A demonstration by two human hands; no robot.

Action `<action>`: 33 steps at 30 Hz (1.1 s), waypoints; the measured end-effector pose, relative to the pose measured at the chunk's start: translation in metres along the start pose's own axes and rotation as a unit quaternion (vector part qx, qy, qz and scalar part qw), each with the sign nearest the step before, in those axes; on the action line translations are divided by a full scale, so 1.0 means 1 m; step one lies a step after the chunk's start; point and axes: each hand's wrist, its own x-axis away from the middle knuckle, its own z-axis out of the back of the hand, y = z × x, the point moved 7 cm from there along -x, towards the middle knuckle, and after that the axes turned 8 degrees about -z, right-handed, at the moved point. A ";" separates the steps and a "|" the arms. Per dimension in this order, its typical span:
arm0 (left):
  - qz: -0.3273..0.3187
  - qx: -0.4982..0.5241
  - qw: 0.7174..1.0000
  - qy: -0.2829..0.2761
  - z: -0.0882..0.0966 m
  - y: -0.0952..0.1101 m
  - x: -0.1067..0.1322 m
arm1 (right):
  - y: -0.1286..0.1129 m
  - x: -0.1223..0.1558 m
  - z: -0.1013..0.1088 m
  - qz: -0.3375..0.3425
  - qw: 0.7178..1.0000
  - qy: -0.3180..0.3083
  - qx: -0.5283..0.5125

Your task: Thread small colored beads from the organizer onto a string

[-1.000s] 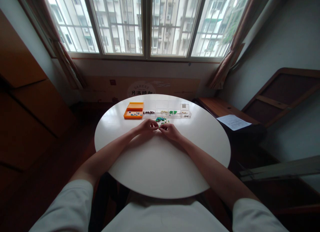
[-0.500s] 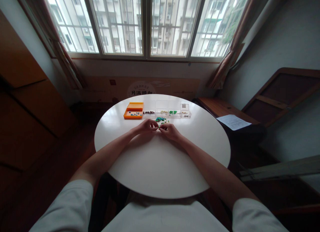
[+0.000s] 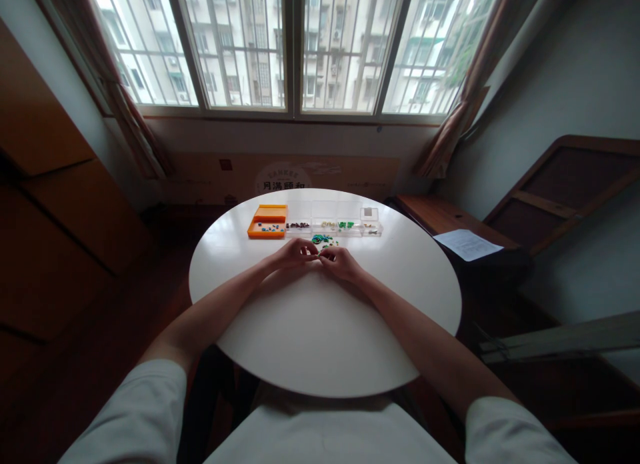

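Eng1: Hardly any motion since a second ago. The left hand [image 3: 295, 253] has nudged its tips a touch toward the right hand [image 3: 341, 263]; both stay planted on the white table [image 3: 320, 331].
Eng2: Hand state?
Eng1: Both narrow, fingers curled in, tips meeting at centre. Whatever is pinched there is too small to resolve.
Eng2: Beads?
Eng1: Loose green beads [image 3: 323, 239] lie on the table just beyond the fingertips, between the hands and the clear compartment box [image 3: 330, 227].
Eng2: Rest?
Eng1: At its left end, touching, an orange box [image 3: 267, 223] with blue bits inside. At its right end, a small clear box [image 3: 370, 221]. Well apart, a paper sheet [image 3: 467, 244] on the side bench.
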 end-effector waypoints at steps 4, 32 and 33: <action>0.000 0.012 1.000 -0.013 -0.002 -0.001 0.000 | -0.001 0.000 0.000 0.000 1.000 0.000 -0.001; 0.001 0.008 1.000 -0.017 -0.002 0.003 0.001 | 0.000 0.000 -0.001 0.010 1.000 -0.006 0.007; 0.001 0.008 1.000 -0.018 -0.002 0.003 0.001 | 0.000 0.000 -0.001 0.011 1.000 -0.005 0.008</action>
